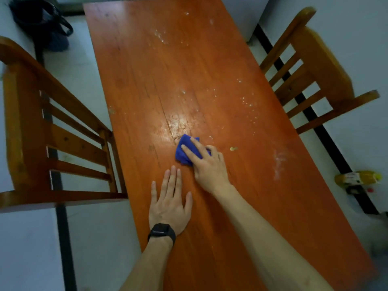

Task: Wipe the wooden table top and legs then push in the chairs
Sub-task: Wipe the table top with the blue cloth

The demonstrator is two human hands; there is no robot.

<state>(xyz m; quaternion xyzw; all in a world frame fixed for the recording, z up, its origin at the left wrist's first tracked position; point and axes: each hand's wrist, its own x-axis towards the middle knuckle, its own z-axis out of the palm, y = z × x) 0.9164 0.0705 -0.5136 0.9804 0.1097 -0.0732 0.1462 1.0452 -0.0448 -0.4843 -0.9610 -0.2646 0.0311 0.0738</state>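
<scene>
Two hands are on the table (147,70), and we read each as having its own job. Our right hand (206,164) holds the blue cloth (184,148) down near the table's middle. Two fingers lie straight across the cloth and the outer ones bend over its edge, so it looks pressed and gripped at once. The cloth sits against the near side of a whitish smear (178,122), which is likely what we are scrubbing. Our left hand (170,204) lies flat on the table's near part, fingers straight and slightly spread, holding nothing, probably to brace our lean. A watch (161,231) is on that wrist.

White specks (247,101) run toward the table's far and right parts, and a crumb (233,148) lies just right of the cloth, so we judge the top is far from done. One chair (52,133) stands off the table's left side and another (310,76) off its right, neither pushed in.
</scene>
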